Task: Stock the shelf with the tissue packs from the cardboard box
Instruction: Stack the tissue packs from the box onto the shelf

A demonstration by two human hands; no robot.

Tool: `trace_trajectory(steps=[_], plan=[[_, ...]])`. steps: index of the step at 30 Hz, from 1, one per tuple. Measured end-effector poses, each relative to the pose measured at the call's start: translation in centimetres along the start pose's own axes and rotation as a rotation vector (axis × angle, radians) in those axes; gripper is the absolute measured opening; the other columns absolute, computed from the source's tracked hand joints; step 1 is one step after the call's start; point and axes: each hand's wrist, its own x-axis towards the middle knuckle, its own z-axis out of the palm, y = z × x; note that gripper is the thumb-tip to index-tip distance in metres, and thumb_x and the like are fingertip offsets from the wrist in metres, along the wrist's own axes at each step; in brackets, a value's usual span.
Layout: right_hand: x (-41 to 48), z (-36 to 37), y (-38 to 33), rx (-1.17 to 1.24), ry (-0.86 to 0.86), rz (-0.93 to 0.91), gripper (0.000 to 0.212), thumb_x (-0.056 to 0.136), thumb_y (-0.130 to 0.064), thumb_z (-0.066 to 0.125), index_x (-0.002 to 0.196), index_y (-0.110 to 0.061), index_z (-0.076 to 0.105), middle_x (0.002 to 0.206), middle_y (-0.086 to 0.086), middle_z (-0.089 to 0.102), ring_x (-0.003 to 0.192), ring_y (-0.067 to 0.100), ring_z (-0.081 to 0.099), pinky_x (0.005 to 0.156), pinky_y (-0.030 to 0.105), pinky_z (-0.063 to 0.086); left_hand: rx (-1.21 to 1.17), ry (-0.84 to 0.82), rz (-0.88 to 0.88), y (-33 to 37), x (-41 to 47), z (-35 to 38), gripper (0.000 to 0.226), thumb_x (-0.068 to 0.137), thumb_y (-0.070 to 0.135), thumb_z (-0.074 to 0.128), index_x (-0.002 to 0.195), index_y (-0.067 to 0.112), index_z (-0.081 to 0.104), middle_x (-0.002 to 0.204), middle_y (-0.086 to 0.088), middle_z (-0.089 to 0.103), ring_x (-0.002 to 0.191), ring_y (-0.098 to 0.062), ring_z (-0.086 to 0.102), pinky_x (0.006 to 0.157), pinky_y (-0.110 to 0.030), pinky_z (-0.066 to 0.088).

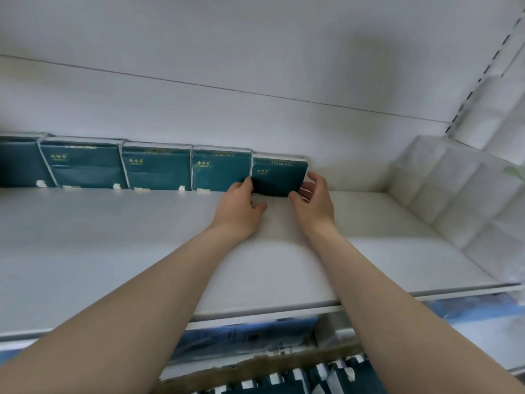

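Observation:
A dark teal tissue pack (279,176) stands upright at the back of the white shelf (113,237), at the right end of a row of several like packs (156,169). My left hand (241,209) holds its lower left corner and my right hand (314,200) holds its lower right corner, thumb in front and fingers curled beside its right edge. The cardboard box (255,368) with more teal packs (306,379) sits below the shelf, at the bottom of the view.
Large white wrapped paper bundles (460,191) fill the shelf's right end. A slotted upright (480,78) runs up at the right. Blue-packaged goods (241,336) lie on the shelf below. Bare shelf surface lies in front of the row.

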Motion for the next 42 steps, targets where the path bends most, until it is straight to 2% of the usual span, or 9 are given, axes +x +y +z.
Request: trace_trajectory(steps=[4,7,12,21,25,27,31,36,42], plan=[[0.3,0.0,0.4,-0.052,-0.046,-0.026,0.040,0.097,-0.006,0.053,0.135,-0.015,0.050,0.128,-0.004,0.059,0.121,0.015,0.058,0.097,0.019,0.042,0.074,-0.022,0.006,0.3,-0.2,0.0,0.060,0.092,0.027,0.060,0.143,0.012,0.033,0.136,-0.009,0.050,0.114,-0.028,0.055,0.096,-0.037,0.045],[0.6,0.1,0.4,-0.158,-0.117,-0.036,0.048,0.099,-0.005,0.045,0.145,-0.017,0.046,0.142,0.000,0.054,0.128,0.016,0.053,0.102,0.019,0.037,0.114,-0.029,0.024,0.5,-0.3,-0.1,0.063,0.094,0.027,0.058,0.147,0.012,0.030,0.134,-0.010,0.052,0.118,-0.029,0.052,0.096,-0.035,0.043],[0.9,-0.3,0.4,-0.224,-0.161,-0.014,0.056,0.098,-0.005,0.042,0.151,-0.022,0.038,0.148,0.001,0.049,0.133,0.016,0.048,0.109,0.025,0.036,0.125,-0.034,0.019,0.7,-0.5,-0.2,0.061,0.094,0.026,0.057,0.148,0.014,0.031,0.139,-0.009,0.051,0.123,-0.028,0.051,0.099,-0.035,0.042],[-3.4,-4.1,-0.8,-0.119,-0.137,-0.004,0.050,0.097,-0.007,0.049,0.143,-0.026,0.049,0.134,0.000,0.058,0.125,0.011,0.053,0.093,0.022,0.043,-0.037,-0.085,0.013,1.8,-3.2,-0.9,0.056,0.094,0.019,0.056,0.148,0.021,0.039,0.149,-0.002,0.044,0.131,-0.023,0.046,0.110,-0.032,0.035],[-6.6,-6.6,-1.5,-0.143,-0.128,-0.032,0.043,0.098,-0.004,0.048,0.136,-0.023,0.056,0.128,-0.003,0.060,0.116,0.011,0.057,0.098,0.023,0.045,-0.043,-0.061,0.172,3.4,-6.7,-1.3,0.049,0.093,0.013,0.057,0.140,0.018,0.049,0.142,-0.005,0.051,0.119,-0.024,0.056,0.105,-0.032,0.042],[-8.5,-8.0,-1.9,-0.163,-0.147,-0.048,0.043,0.099,-0.002,0.046,0.135,-0.022,0.057,0.129,0.000,0.060,0.115,0.011,0.057,0.105,0.030,0.047,-0.057,-0.045,0.238,4.6,-8.6,-1.7,0.045,0.092,0.011,0.057,0.137,0.016,0.053,0.139,-0.004,0.055,0.118,-0.022,0.057,0.104,-0.028,0.043],[-12.7,-11.0,-2.1,-0.217,-0.188,-0.057,0.041,0.099,-0.003,0.048,0.131,-0.026,0.059,0.125,-0.003,0.062,0.116,0.011,0.058,0.104,0.036,0.050,-0.155,-0.039,0.244,7.0,-12.9,-2.3,0.036,0.093,0.010,0.058,0.128,0.019,0.060,0.130,0.001,0.061,0.116,-0.014,0.057,0.102,-0.026,0.044],[-17.8,-14.4,-1.0,-0.267,-0.186,-0.041,0.037,0.096,-0.005,0.054,0.126,-0.024,0.064,0.118,-0.004,0.067,0.112,0.010,0.061,0.103,0.035,0.050,-0.228,-0.142,0.207,8.2,-17.5,-1.0,0.030,0.091,0.012,0.061,0.118,0.023,0.066,0.116,0.003,0.067,0.104,-0.009,0.062,0.098,-0.026,0.048],[-21.2,-17.0,1.5,-0.410,-0.187,0.060,0.031,0.091,-0.009,0.062,0.119,-0.022,0.067,0.109,-0.001,0.070,0.101,0.015,0.065,0.098,0.038,0.052,-0.134,-0.315,0.200,8.5,-21.5,1.5,0.025,0.089,0.017,0.063,0.114,0.022,0.068,0.113,0.006,0.069,0.102,-0.010,0.062,0.094,-0.028,0.049]])
